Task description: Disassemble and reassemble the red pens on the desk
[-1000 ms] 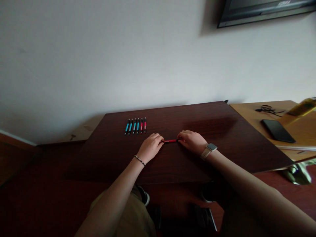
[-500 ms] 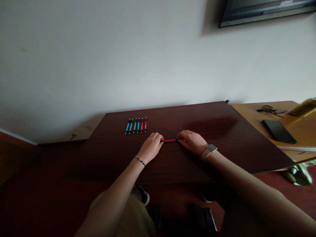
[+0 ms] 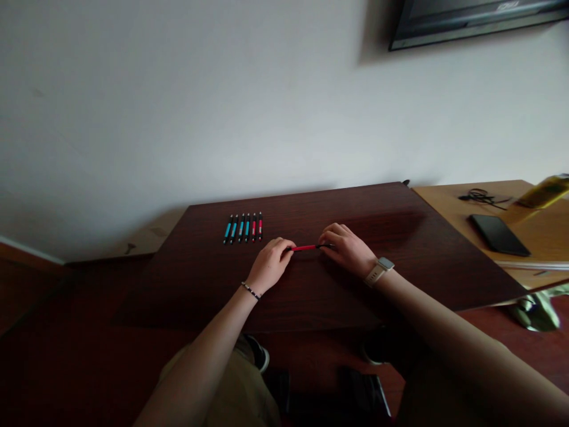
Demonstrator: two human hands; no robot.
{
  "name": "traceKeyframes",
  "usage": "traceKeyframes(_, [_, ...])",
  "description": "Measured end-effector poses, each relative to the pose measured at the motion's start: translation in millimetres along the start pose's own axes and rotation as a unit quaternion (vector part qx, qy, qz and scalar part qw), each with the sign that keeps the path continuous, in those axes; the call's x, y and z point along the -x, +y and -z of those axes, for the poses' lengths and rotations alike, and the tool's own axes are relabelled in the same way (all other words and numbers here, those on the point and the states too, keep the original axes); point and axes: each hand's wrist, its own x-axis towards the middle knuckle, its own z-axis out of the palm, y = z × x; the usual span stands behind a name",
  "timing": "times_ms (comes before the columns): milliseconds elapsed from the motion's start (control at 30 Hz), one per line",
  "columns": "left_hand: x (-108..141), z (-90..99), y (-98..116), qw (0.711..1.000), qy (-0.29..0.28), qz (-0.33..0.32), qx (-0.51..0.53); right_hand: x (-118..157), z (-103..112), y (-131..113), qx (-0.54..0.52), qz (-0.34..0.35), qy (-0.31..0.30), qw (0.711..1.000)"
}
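A red pen with black ends (image 3: pixel 304 248) lies crosswise between my hands over the dark table. My left hand (image 3: pixel 272 261) pinches its left end between thumb and fingers. At the other end, my right hand (image 3: pixel 347 249) has its fingers curled round the black part, which shows between thumb and fingers. Beyond my left hand, several blue and black pens (image 3: pixel 237 228) lie side by side in a row. Two red and black pens (image 3: pixel 257 226) close that row on its right.
The dark wooden table (image 3: pixel 377 207) stands against a white wall. To the right, a lighter table (image 3: pixel 448 201) holds a black phone (image 3: pixel 498 234), a coiled black cable (image 3: pixel 482 197) and a yellow bottle (image 3: pixel 544 193). A screen (image 3: pixel 471 24) hangs above.
The red pen has risen slightly and tilted, its right end higher. My right hand has shifted a little away from me, and more of the pen's black end now shows there.
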Motion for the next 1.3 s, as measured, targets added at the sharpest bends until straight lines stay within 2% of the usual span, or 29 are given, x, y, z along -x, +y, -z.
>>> traceKeyframes(100, [-1,1.1,2,0.993,0.011,0.048,0.107,0,1,-3,-0.101,-0.032,0.021,0.994])
traceKeyframes(200, [-2,0.6,4,0.964,0.009,0.087,0.250,-1,2,-11,-0.190,-0.052,0.044,0.979])
traceKeyframes(300, [-3,1.4,9,0.945,0.006,0.096,0.312,-4,2,-18,-0.257,-0.063,0.077,0.961])
traceKeyframes(433, [-4,3.0,21,0.944,-0.003,0.093,0.317,-6,2,-25,-0.298,-0.070,0.119,0.945])
traceKeyframes(600, [-3,2.1,32,0.939,0.012,0.106,0.327,-6,0,-32,-0.312,-0.073,0.122,0.939])
traceKeyframes(1067, [-1,5.9,28,0.951,-0.009,0.102,0.291,-3,1,-32,-0.283,-0.100,0.063,0.952])
traceKeyframes(1300, [-1,9.1,33,0.956,-0.029,0.096,0.275,-1,0,-31,-0.244,-0.125,0.046,0.961])
